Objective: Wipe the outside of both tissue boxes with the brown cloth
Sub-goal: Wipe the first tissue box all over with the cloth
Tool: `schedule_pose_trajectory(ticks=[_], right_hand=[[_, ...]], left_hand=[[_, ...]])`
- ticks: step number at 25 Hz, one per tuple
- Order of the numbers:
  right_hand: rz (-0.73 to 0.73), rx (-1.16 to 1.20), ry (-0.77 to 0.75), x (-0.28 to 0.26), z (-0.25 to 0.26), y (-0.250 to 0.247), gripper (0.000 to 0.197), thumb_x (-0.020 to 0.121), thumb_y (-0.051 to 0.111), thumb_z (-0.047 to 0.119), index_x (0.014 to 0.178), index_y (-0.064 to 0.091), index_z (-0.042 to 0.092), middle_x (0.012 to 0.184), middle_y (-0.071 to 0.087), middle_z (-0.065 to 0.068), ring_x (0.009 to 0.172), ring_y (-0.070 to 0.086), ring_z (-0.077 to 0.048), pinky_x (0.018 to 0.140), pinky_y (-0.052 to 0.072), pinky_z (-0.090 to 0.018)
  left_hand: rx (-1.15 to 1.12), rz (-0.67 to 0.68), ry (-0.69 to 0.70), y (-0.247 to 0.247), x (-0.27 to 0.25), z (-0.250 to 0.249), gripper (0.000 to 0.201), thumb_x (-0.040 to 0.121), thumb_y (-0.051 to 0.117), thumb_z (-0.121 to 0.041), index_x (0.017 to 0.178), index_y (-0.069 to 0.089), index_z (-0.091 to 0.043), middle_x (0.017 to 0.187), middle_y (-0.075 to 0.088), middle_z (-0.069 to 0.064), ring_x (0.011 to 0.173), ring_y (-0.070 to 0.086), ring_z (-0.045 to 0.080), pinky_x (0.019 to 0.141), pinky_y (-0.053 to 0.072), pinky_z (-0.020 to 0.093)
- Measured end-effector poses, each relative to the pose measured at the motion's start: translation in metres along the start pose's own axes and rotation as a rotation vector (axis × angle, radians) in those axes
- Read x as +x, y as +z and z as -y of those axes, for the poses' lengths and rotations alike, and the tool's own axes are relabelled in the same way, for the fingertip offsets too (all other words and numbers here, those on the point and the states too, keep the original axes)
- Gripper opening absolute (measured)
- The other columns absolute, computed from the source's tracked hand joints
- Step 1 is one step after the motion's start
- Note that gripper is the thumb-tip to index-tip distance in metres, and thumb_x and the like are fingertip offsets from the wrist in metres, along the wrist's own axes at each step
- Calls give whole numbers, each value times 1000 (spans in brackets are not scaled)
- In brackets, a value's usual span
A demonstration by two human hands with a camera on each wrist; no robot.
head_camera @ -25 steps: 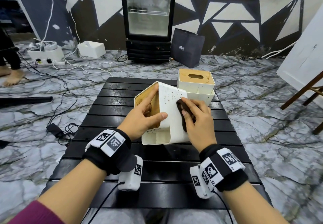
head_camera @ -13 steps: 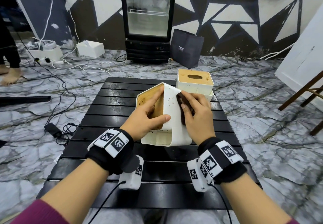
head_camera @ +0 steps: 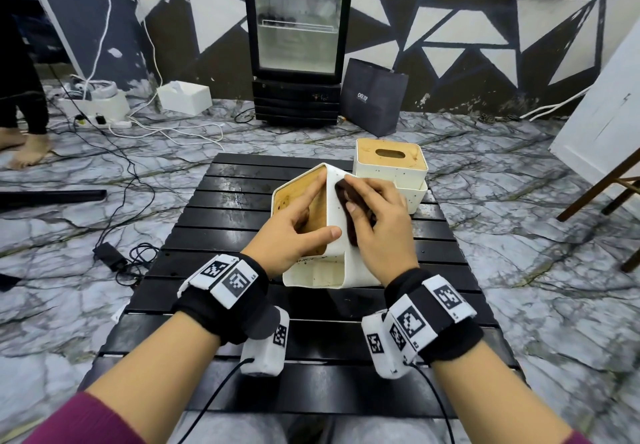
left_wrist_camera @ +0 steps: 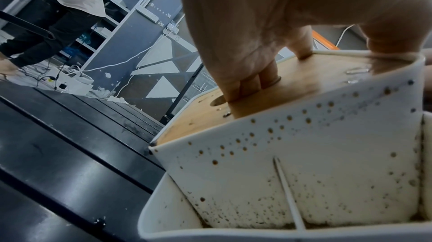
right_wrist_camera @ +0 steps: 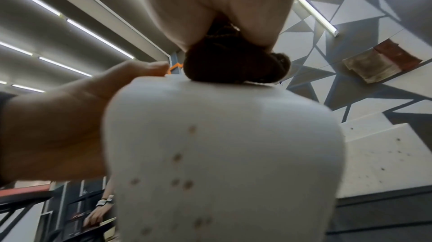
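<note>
my left hand [head_camera: 294, 232] grips tipped tissue box [head_camera: 332, 263], fingers in slot | my right hand [head_camera: 377, 225] presses brown cloth [head_camera: 349, 215] on its upturned side | second tissue box [head_camera: 391, 169] upright just beyond right hand, nearer it

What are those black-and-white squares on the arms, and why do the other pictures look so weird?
No machine here: a person cleans with bare hands. The squares are markers on wrist bands, and each wrist carries a small camera. One picture comes from a camera on the head; the two strange ones look along each hand from the wrist. The left hand holds a tilted white box, with some fingers in its top hole. The right hand presses a brown cloth against the box's side. A second box stands upright behind, on the black table.
</note>
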State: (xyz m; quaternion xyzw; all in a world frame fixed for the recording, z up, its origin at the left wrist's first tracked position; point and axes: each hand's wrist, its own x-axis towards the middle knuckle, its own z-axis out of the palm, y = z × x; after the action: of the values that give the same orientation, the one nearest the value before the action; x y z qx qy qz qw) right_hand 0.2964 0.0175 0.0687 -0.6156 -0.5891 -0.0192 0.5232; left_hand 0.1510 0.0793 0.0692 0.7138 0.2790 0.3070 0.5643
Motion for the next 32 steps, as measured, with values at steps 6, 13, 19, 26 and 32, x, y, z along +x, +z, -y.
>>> schedule_pose_trajectory(ticks=[6, 13, 19, 26, 32], right_hand=[[6, 21, -5, -11, -2, -3, 37, 84, 51, 15, 120, 57, 20, 107, 47, 8, 104, 48, -25, 95, 33, -17], [26, 24, -15, 2, -4, -1, 36, 85, 50, 17, 121, 56, 20, 109, 49, 6, 105, 48, -26, 93, 32, -16], [44, 32, 8, 8, 6, 1, 36, 87, 50, 14, 122, 55, 21, 112, 51, 3, 105, 46, -24, 92, 31, -21], [49, 2, 74, 14, 3, -2, 36, 89, 50, 12, 124, 53, 21, 120, 52, -6, 109, 45, -25, 96, 31, -25], [117, 91, 84, 30, -14, -5, 36, 91, 47, 10, 126, 50, 19, 126, 51, -5, 118, 46, -18, 103, 33, -25]], left_hand=[[37, -1, -11, -1, 1, -2, 78, 68, 71, -42, 128, 27, -67, 136, 54, -1, 129, 47, 17, 109, 38, 40], [-14, 19, -1, -1, 5, 0, 75, 81, 70, -21, 124, 28, -64, 126, 58, -1, 109, 56, 7, 76, 48, 14], [33, 28, 34, 2, 4, -2, 76, 82, 70, -19, 125, 24, -63, 141, 46, -7, 126, 47, 7, 91, 46, 16], [33, 40, 23, 1, 9, 1, 77, 81, 71, -26, 127, 22, -64, 143, 42, -13, 130, 42, 5, 100, 42, 18], [34, 53, 17, 0, 15, -1, 76, 82, 69, -23, 131, 21, -56, 143, 38, -18, 125, 43, 0, 94, 42, 12]])
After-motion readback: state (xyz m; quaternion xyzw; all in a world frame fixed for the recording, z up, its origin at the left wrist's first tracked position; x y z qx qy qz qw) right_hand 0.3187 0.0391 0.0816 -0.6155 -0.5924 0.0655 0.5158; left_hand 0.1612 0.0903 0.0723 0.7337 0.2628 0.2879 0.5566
